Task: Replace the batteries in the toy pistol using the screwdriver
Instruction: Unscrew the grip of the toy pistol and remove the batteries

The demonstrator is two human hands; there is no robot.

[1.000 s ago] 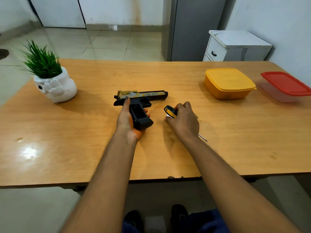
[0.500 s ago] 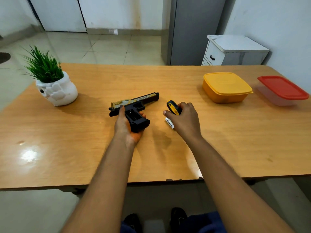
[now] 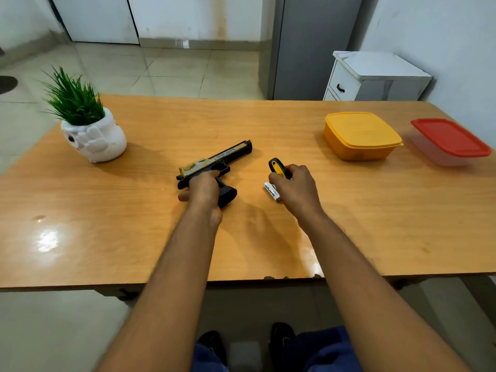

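left hand (image 3: 203,194) wrapped around the grip of the toy pistol (image 3: 214,167), fingers curled over it, barrel pointing up and to the right, low over the wooden table (image 3: 134,237); hard to tell whether resting on it or just lifted. right hand (image 3: 295,189) closed on two things at once: screwdriver (image 3: 277,167) with its yellow-and-black handle poking out above the fingers, and a pair of white batteries (image 3: 271,191) pinched lower down toward the thumb side. shaft of the screwdriver hidden behind the hand.

probably the moment of readying the batteries for the grip. best done with the pistol turned so the open battery bay faces up and sits steady. compartment not visible from here, so whether the cover is off cannot be told. better to put the screwdriver down close by, freeing the fingers for one battery at a time. check polarity marks against the springs before pressing in. keep everything near the middle of the table, well clear of the potted plant (image 3: 88,130), the yellow box (image 3: 359,135) and the red-lidded box (image 3: 451,140), so nothing rolls off the near edge. mind any loose screw and cover, neither seen here.
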